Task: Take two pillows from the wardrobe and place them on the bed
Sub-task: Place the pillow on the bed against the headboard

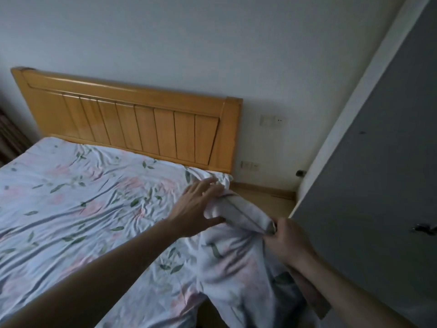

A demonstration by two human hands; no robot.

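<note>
The bed (71, 197) fills the left and middle, covered by a wrinkled floral sheet (99, 185). At its right edge a bunched fold of the sheet (243, 213) with a dark seam is lifted off the mattress. My right hand (286, 242) is closed on the near end of that fold. My left hand (198, 204) lies against the fold's far end with fingers spread and the thumb below it. The grey wardrobe door (369, 185) stands at the right. No pillow is in view.
A wooden headboard (132, 119) stands against the white wall. A strip of wooden floor (267, 197) runs between the bed and the wardrobe. Wall sockets (273, 120) sit beside the headboard. A dark handle (423, 228) is on the wardrobe door.
</note>
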